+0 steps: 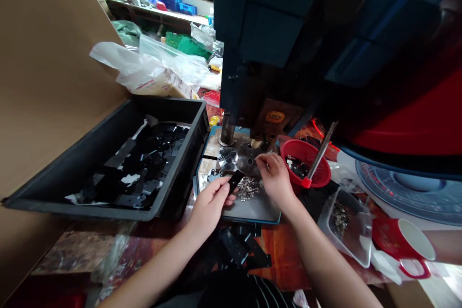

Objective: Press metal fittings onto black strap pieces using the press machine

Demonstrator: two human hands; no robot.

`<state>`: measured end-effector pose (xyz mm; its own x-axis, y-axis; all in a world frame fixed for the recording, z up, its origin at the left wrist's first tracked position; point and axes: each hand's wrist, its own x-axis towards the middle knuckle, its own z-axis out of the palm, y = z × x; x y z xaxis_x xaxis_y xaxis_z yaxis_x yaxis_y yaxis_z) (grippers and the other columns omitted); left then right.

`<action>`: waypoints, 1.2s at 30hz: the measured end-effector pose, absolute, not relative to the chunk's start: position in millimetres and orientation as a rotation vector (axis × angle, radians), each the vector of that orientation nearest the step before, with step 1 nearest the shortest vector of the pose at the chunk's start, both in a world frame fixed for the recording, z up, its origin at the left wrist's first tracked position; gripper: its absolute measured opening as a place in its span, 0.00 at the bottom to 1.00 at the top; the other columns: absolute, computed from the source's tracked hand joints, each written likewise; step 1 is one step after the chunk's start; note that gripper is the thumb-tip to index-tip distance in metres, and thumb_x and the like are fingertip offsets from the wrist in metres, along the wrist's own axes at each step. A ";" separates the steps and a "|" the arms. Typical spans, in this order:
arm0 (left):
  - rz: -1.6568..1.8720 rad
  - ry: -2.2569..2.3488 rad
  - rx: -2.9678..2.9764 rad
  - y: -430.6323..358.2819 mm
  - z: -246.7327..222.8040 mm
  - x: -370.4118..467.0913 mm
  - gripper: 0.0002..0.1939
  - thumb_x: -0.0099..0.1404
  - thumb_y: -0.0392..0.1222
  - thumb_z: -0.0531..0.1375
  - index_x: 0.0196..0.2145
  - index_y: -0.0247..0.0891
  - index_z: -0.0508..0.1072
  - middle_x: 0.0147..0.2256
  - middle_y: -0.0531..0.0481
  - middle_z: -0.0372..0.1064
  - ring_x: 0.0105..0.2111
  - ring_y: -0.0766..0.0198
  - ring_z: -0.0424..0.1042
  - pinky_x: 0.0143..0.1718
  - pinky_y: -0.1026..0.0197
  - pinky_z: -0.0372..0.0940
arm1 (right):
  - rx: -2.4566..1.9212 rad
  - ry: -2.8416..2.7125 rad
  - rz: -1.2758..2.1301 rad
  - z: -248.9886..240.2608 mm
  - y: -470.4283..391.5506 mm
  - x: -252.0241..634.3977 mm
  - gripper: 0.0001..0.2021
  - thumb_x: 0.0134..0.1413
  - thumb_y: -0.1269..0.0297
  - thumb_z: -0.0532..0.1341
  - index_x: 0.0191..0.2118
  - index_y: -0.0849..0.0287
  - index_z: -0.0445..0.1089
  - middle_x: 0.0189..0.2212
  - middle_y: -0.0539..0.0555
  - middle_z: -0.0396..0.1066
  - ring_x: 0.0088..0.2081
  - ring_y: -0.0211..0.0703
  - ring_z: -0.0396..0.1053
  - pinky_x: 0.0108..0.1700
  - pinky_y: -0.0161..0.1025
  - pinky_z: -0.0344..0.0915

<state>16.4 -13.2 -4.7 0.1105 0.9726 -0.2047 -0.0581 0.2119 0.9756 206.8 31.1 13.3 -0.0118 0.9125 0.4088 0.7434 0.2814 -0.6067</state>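
Observation:
My left hand [212, 201] grips a small flat black plate [236, 179] between thumb and fingers, its far end pointing toward the press. Beneath it, a heap of tiny shiny metal parts [247, 188] lies on the press's metal bed [249, 211]. My right hand [273, 177] is closed in a pinch just in front of the round metal die [247, 155]; whatever its fingertips hold is too small to make out. Over both hands rises a dark blue press [267, 29]. More black plates [231, 249] lie loose at the table's front edge.
On the left stands a large black tray [119, 215] of black pieces. To the right are a red basket [322, 178] with a rod across it, a clear plastic box [363, 250] of metal parts and a red mug [400, 243]. Plastic bags [144, 67] lie behind.

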 end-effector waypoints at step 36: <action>0.959 0.944 0.836 -7.8 -4.9 3.3 0.18 0.52 0.36 0.66 0.42 0.39 0.77 0.43 0.47 0.75 0.43 0.61 0.73 0.48 0.60 0.64 | -1.250 -1.291 1.303 10.3 -20.2 173.3 0.14 0.52 0.51 0.60 0.35 0.58 0.72 0.25 0.51 0.71 0.27 0.38 0.69 0.31 0.36 0.67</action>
<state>3.3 -7.8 -4.9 0.2687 0.9240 -0.2721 -0.2864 0.3464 0.8933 173.3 -20.2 10.3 -0.0951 0.9932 -0.0666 0.0574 -0.0613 -0.9965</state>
